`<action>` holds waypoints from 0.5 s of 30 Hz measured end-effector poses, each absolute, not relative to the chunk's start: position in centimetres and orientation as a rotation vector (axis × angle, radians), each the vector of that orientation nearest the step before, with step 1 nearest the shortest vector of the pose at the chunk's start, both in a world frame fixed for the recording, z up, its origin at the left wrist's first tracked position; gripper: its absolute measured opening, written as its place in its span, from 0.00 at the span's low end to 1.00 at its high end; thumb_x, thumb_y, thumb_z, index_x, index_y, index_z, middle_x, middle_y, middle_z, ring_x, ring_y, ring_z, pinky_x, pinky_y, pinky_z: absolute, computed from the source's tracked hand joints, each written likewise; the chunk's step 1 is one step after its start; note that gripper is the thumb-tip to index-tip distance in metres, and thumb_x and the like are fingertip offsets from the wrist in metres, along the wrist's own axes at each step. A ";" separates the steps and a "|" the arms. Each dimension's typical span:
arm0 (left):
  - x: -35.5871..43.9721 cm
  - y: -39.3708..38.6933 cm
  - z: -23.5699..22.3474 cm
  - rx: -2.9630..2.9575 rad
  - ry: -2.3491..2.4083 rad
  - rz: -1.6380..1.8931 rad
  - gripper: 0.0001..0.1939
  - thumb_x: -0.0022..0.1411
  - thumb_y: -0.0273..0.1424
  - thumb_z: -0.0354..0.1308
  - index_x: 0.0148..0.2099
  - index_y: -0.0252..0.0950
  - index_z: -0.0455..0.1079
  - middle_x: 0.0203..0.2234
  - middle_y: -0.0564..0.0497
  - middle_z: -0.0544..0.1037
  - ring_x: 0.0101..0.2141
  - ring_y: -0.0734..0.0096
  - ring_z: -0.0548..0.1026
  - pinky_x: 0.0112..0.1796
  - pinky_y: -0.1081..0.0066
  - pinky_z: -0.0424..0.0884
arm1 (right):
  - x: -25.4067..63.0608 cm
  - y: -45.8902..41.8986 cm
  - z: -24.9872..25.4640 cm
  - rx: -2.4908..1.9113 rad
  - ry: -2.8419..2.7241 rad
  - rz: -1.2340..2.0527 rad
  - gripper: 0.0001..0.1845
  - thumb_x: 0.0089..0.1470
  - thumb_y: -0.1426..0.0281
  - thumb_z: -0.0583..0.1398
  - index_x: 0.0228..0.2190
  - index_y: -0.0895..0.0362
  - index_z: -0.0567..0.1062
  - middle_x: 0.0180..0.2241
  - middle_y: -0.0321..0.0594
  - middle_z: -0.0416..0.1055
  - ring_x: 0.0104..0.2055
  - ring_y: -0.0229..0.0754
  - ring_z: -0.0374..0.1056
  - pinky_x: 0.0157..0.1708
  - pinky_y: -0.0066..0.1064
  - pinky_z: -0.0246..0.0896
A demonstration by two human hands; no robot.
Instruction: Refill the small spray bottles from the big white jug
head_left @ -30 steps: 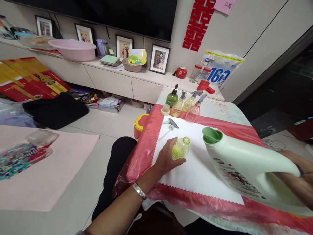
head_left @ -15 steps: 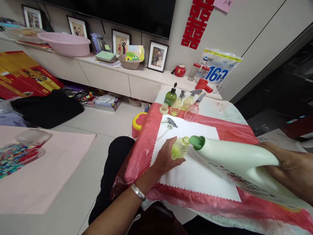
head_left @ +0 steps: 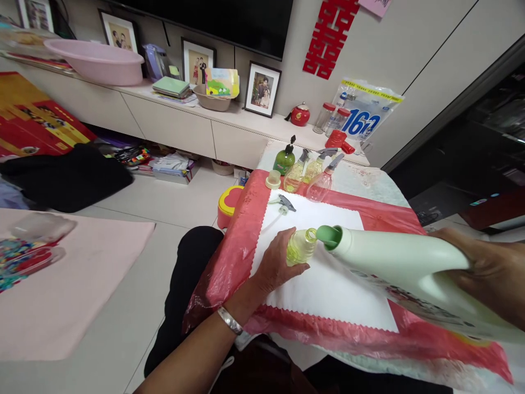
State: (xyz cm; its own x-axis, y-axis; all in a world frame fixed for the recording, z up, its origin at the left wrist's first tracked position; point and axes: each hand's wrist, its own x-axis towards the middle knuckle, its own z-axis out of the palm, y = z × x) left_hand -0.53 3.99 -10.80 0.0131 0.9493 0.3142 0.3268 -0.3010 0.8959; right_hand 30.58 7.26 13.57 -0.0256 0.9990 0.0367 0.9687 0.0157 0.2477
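Observation:
My left hand (head_left: 275,265) is wrapped round a small clear yellowish bottle (head_left: 302,245) that stands open-topped on a white cloth (head_left: 328,284). My right hand (head_left: 484,268) grips the handle of a large pale green detergent jug (head_left: 394,262), tipped nearly flat. The jug's green spout (head_left: 328,236) rests right at the small bottle's mouth. A loose grey spray nozzle (head_left: 284,204) lies on the cloth beyond my left hand.
A red plastic sheet (head_left: 241,241) covers the table under the cloth. At its far edge stand a green pump bottle (head_left: 284,158), several spray bottles (head_left: 311,172) and a small cap (head_left: 273,179). A yellow-red stool (head_left: 227,203) sits on the floor to the left.
The jug has swung left and tipped lower, bringing its spout from above the cloth to the small bottle's mouth. My left hand kept holding the bottle in place.

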 end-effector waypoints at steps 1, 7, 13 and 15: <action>-0.6 3.9 -10.7 1.681 1.323 1.291 0.45 0.52 0.40 0.72 0.66 0.40 0.54 0.61 0.40 0.68 0.62 0.49 0.69 0.62 0.48 0.67 | 30.6 7.3 13.6 2.085 2.090 0.304 0.27 0.27 0.54 0.68 0.37 0.37 0.79 0.20 0.33 0.75 0.18 0.43 0.65 0.23 0.35 0.54; -0.5 3.9 -10.5 1.684 1.331 1.297 0.46 0.51 0.38 0.72 0.66 0.40 0.54 0.61 0.39 0.68 0.62 0.47 0.68 0.62 0.46 0.67 | 31.7 7.1 13.6 1.963 2.192 0.411 0.22 0.36 0.53 0.65 0.39 0.37 0.78 0.21 0.32 0.75 0.18 0.46 0.67 0.20 0.35 0.54; -0.3 4.1 -10.8 1.690 1.315 1.317 0.46 0.50 0.36 0.73 0.66 0.39 0.54 0.61 0.39 0.68 0.62 0.45 0.68 0.62 0.43 0.66 | 31.9 6.8 13.6 1.715 2.450 0.513 0.19 0.42 0.57 0.56 0.39 0.37 0.76 0.18 0.31 0.73 0.15 0.48 0.65 0.16 0.34 0.51; -0.4 4.0 -10.7 1.686 1.311 1.320 0.46 0.50 0.36 0.73 0.66 0.41 0.54 0.61 0.40 0.68 0.61 0.45 0.68 0.62 0.43 0.67 | 31.6 6.8 13.7 1.707 2.423 0.555 0.19 0.41 0.57 0.56 0.38 0.37 0.77 0.17 0.32 0.72 0.15 0.48 0.65 0.16 0.35 0.51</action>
State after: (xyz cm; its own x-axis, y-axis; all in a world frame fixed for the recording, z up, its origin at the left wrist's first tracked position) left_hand -0.35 4.04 -10.68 0.0074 0.9438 0.3306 0.3239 -0.3150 0.8921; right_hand 31.63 6.82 13.75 -0.3535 0.9293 0.1065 0.8831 0.2940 0.3656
